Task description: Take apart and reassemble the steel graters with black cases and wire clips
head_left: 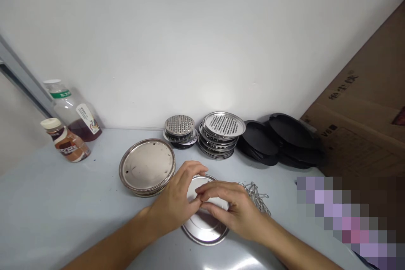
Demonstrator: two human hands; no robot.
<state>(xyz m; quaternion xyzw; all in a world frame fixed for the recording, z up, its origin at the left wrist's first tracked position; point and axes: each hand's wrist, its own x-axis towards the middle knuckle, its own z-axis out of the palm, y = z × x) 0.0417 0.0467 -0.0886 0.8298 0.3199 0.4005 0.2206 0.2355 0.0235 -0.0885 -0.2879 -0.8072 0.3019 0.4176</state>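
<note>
A round, shiny metal plate (pixel 205 232) with a beaded-looking rim lies in front of me, partly covered by both hands. My left hand (pixel 175 202) is over its left side, index finger stretched towards the back rim and thumb bent in towards my right hand. From the right, my right hand (pixel 236 209) reaches over the plate with thumb and fingers drawn together. The fingertips of both hands meet above the plate; whatever small thing is between them is hidden. Beside my right hand lies a pile of thin metal wire clips (pixel 257 198).
To the left stands a stack of round metal plates (pixel 147 164). Behind are perforated grater discs in a small stack (pixel 179 125) and a larger stack (pixel 224 126), then black round trays (pixel 291 133). Two bottles (pixel 71 143) (pixel 84 122) stand far left; a cardboard box (pixel 357 105) is right.
</note>
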